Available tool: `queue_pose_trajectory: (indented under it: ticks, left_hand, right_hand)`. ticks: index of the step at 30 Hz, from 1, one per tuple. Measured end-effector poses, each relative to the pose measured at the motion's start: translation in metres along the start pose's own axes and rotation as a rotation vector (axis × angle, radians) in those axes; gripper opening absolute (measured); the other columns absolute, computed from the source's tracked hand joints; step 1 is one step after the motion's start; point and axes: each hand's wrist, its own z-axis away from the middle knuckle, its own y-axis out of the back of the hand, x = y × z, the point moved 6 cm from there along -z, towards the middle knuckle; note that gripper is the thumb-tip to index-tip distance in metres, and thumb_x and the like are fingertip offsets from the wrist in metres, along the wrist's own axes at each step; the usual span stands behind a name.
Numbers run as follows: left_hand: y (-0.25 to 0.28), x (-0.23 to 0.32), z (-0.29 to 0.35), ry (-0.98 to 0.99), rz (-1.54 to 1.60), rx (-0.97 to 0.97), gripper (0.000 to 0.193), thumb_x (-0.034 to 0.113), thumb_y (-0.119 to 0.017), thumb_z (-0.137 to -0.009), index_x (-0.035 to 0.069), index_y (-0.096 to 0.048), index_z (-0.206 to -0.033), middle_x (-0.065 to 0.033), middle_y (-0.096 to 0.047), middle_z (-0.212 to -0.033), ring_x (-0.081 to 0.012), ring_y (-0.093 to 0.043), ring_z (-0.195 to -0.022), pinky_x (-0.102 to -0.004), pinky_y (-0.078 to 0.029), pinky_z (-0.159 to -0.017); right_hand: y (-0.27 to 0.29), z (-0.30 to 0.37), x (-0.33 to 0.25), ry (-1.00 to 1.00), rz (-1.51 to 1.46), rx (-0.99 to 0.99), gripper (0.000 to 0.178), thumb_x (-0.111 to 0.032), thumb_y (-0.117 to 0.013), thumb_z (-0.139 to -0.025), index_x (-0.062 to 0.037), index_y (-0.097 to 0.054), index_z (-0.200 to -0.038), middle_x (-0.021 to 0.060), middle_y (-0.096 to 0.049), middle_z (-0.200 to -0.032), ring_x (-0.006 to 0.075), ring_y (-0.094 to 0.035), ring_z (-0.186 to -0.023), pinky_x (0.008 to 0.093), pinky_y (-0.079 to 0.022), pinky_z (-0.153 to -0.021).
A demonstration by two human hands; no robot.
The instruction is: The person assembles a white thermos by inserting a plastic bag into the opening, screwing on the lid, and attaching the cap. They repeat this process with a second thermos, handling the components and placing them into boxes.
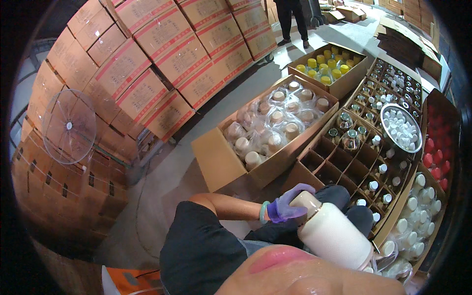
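A warehouse or packing floor is shown. Sealed cardboard cartons with red bands (162, 46) are stacked high in long rows along the left, and more brown cartons (64, 191) are piled beside them. A bare concrete floor (206, 110) is seen between the stacks. Open boxes are set out on it: one filled with bagged jars (275, 125), one with yellow-capped bottles (327, 64), and a divided carton (364, 147) partly loaded with small bottles. A metal bowl of white caps (401, 128) is rested on the dividers. Flattened cardboard (403, 39) is heaped at the far right, where another person's legs (292, 22) are visible.
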Motion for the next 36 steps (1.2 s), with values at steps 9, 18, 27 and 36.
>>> queue_pose_trajectory:
  ticks: [9, 18, 27, 36]
  left_hand:
    - [0.007, 0.042, -0.010, -0.293, -0.242, -0.154, 0.079, 0.042, -0.075, -0.081, 0.003, -0.040, -0.141, -0.0161, -0.046, -0.138, -0.0290, -0.046, -0.126, -0.0417, -0.035, -0.107]
    - [0.024, -0.061, -0.003, 0.460, 0.012, -0.013, 0.069, 0.052, -0.051, -0.097, 0.007, -0.037, -0.148, -0.0116, -0.045, -0.143, -0.0211, -0.041, -0.134, -0.0367, -0.032, -0.112]
    - [0.020, -0.064, -0.014, 0.448, -0.160, 0.095, 0.037, 0.026, -0.064, -0.092, 0.006, -0.061, -0.123, -0.0095, -0.059, -0.127, -0.0187, -0.056, -0.115, -0.0325, -0.043, -0.100]
    - [0.008, 0.048, -0.023, -0.291, -0.467, 0.120, 0.053, 0.022, -0.072, -0.083, 0.002, -0.052, -0.127, -0.0147, -0.054, -0.126, -0.0253, -0.054, -0.116, -0.0380, -0.043, -0.100]
  right_hand:
    - [0.000, 0.007, -0.003, 0.009, 0.006, -0.023, 0.052, -0.025, -0.064, -0.086, 0.0004, -0.049, -0.130, 0.0224, -0.066, -0.099, 0.0386, -0.065, -0.081, 0.0455, -0.052, -0.069]
    - [0.005, 0.012, -0.008, -0.027, 0.008, 0.012, 0.054, -0.025, -0.064, -0.086, 0.0013, -0.049, -0.131, 0.0230, -0.066, -0.099, 0.0389, -0.065, -0.080, 0.0459, -0.053, -0.068]
    - [-0.008, 0.036, -0.007, 0.038, -0.076, 0.050, 0.057, -0.024, -0.063, -0.086, 0.0023, -0.046, -0.134, 0.0239, -0.067, -0.099, 0.0395, -0.066, -0.077, 0.0459, -0.053, -0.065]
    - [-0.012, 0.035, -0.009, 0.033, -0.062, 0.086, 0.060, -0.022, -0.062, -0.087, 0.0014, -0.038, -0.137, 0.0224, -0.060, -0.116, 0.0378, -0.062, -0.098, 0.0448, -0.050, -0.083]
